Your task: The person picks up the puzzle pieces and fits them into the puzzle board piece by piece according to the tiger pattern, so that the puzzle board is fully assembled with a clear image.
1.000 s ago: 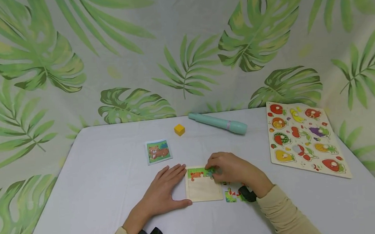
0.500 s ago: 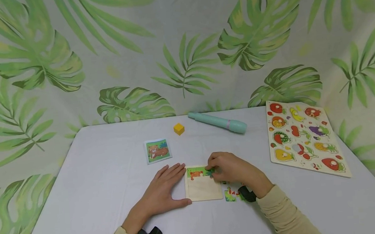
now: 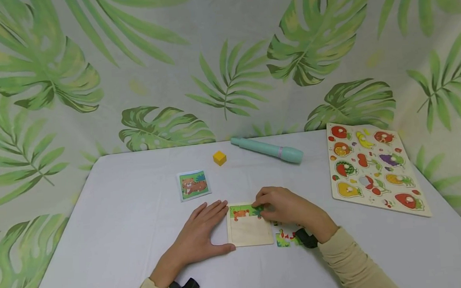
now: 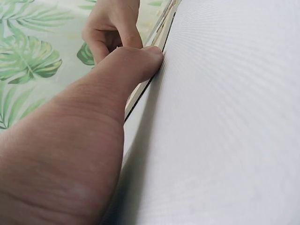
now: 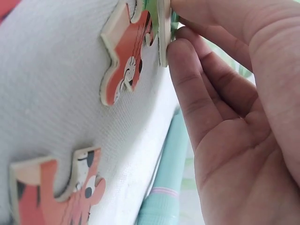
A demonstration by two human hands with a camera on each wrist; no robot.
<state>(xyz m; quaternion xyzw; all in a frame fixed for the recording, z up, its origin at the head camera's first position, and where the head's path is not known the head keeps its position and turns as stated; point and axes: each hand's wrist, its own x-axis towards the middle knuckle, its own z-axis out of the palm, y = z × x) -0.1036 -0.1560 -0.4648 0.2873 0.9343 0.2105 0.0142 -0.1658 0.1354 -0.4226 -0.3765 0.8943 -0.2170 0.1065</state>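
Observation:
A square wooden puzzle tray (image 3: 251, 233) lies before me, with joined pieces showing an orange animal and greenery (image 3: 240, 213) along its top row. My left hand (image 3: 202, 231) rests flat at the tray's left side, fingers spread, thumb at the lower left corner. At the top right corner my right hand (image 3: 286, 206) pinches a green and blue puzzle piece (image 3: 257, 211), mostly hidden by the fingers. Loose puzzle pieces (image 3: 282, 240) lie right of the tray, partly under the right wrist. Two orange ones, a striped piece (image 5: 126, 56) and a face piece (image 5: 56, 192), show in the right wrist view.
Behind the left hand lies a tiger picture card (image 3: 194, 186). Farther back are a yellow cube (image 3: 219, 158) and a long teal tube-shaped object (image 3: 268, 149). A fruit puzzle board (image 3: 376, 170) lies at the right. A leaf-print cloth (image 3: 226, 73) hangs behind the table.
My right hand stays at the tray's top right corner with only slight finger movement, and the piece there sits a little closer to the top row. The left hand has not moved.

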